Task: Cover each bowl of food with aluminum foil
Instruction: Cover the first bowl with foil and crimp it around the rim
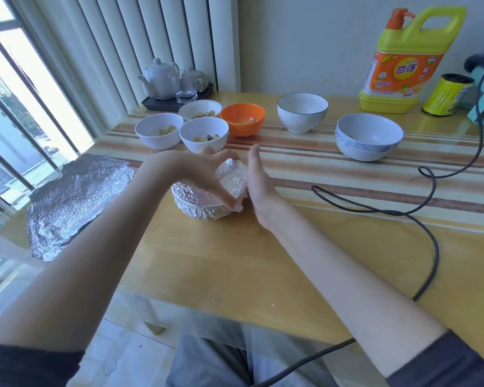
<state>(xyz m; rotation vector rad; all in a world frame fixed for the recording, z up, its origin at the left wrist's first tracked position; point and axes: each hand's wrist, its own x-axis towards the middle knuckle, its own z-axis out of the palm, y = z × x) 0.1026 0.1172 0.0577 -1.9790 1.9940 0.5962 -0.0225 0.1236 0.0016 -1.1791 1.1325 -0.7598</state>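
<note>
The foil-wrapped bowl (204, 202) stands upright near the desk's (235, 261) middle, crinkled silver. The left hand (204, 177) cups its top; the right hand (259, 185), fingers straight, presses its side.

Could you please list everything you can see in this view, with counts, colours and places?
Foil-wrapped bowl: one, silver, table centre, between the hands.
Foil sheet: one, silver, left table edge.
White bowls: five, far side, uncovered.
Orange bowl: one, far middle.
Tea set: white pot and glasses, dark tray, far left.
Detergent jug: one, yellow, far right.
Can: one, yellow, beside jug.
Cable: black, right.
Left hand: presses foil over bowl.
Right hand: flat against bowl's right side.
</note>
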